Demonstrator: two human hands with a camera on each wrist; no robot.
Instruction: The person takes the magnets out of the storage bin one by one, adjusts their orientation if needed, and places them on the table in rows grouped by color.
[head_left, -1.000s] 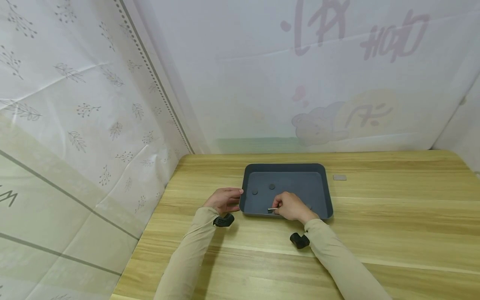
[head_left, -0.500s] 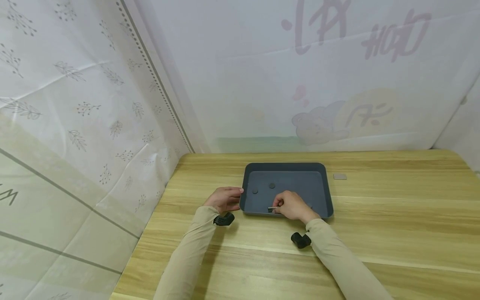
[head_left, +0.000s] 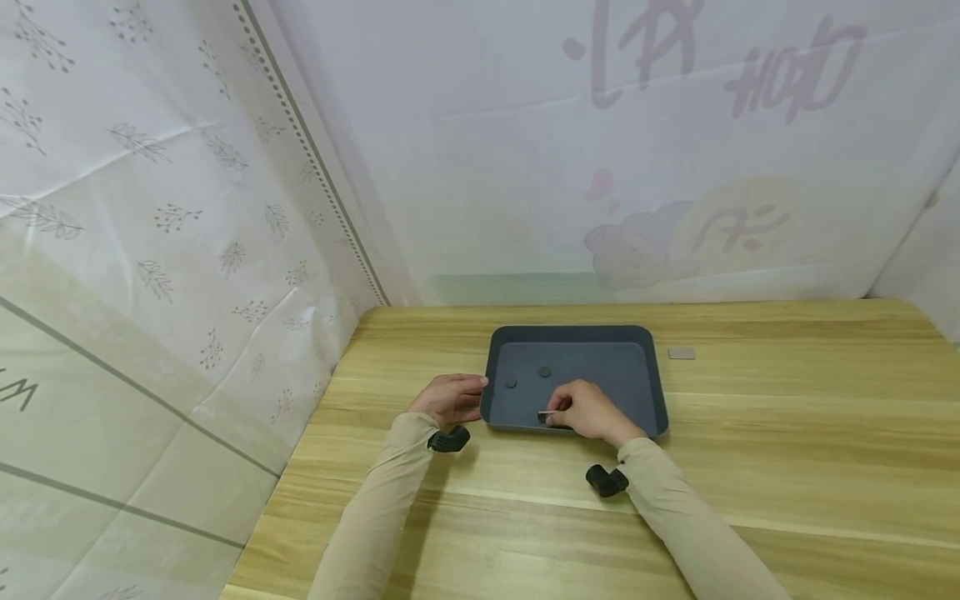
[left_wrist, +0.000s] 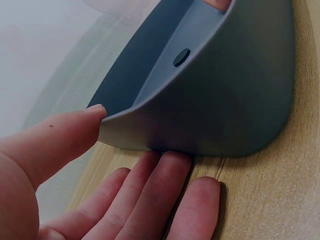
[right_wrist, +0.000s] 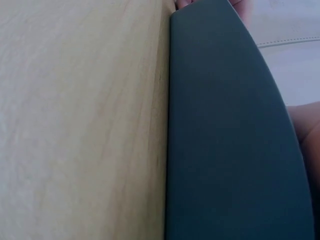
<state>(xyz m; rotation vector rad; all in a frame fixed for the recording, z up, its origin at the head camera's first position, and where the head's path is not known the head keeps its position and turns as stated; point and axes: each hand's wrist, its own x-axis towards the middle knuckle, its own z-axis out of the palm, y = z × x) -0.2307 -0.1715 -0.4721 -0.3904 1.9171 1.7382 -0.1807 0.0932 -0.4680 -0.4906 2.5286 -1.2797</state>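
A dark grey-blue rectangular tray (head_left: 607, 367) lies on the wooden table in the head view. My left hand (head_left: 447, 398) is at its left end. In the left wrist view the thumb touches the rim of the tray wall (left_wrist: 225, 85), and the fairly straight fingers reach to its foot. Low inside the tray, near its front wall, my right hand (head_left: 588, 410) pinches a small flat dark piece with a pale edge (head_left: 543, 416); its exact kind is unclear. Two dark discs (head_left: 545, 372) lie on the tray floor. The wall hides most of the right hand in the right wrist view.
A thin grey rectangular plate (head_left: 681, 354) lies on the table (head_left: 787, 433) just right of the tray. Printed cloth hangs (head_left: 487, 167) behind the table and along its left side. Black wrist cameras (head_left: 606, 481) sit under both sleeves.
My right wrist has shifted slightly to the right, while the fingertips keep their pinch on the small flat piece. The left hand and the tray stay put.
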